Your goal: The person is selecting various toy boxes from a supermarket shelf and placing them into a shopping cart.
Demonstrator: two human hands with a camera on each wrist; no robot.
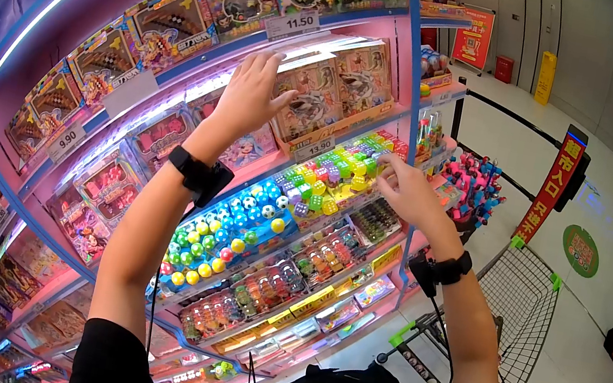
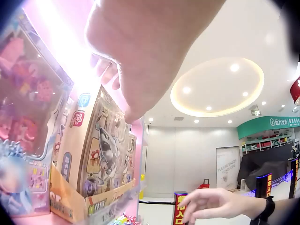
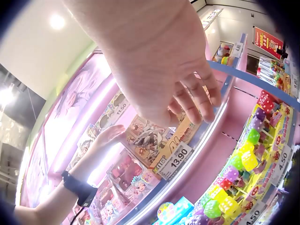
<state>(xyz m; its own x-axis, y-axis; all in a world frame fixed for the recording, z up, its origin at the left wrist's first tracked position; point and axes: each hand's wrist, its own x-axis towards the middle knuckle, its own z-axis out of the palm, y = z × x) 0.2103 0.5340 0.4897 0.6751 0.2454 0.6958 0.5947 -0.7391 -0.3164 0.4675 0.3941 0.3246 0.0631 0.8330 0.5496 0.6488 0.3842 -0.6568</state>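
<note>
The boxed sets (image 1: 311, 102) stood upright, fronts outward, in a low-lipped display carton (image 3: 178, 146); I judged the lip served to stop them sliding forward while leaving the printed faces visible. A price label (image 1: 320, 149) reading 13.90 sat on the shelf edge beneath, presumably so that each price met its goods. Below, the dice-topped items (image 1: 322, 182) were packed in close rows, heads up, an arrangement that seemed meant to display the colours and keep the sticks from toppling.

The left hand (image 1: 251, 96) was raised before the boxed sets, near their upper left corner, fingers extended and thumb spread, with nothing seen in it. Whether a fingertip met the cardboard I could not tell. The right hand (image 1: 409, 193) hung in front of the shelving with fingers loosely bent, holding nothing visible. From it, the boxed sets lay up and to the left; the dice-topped items lay lower, near but apart from the fingers.
</note>
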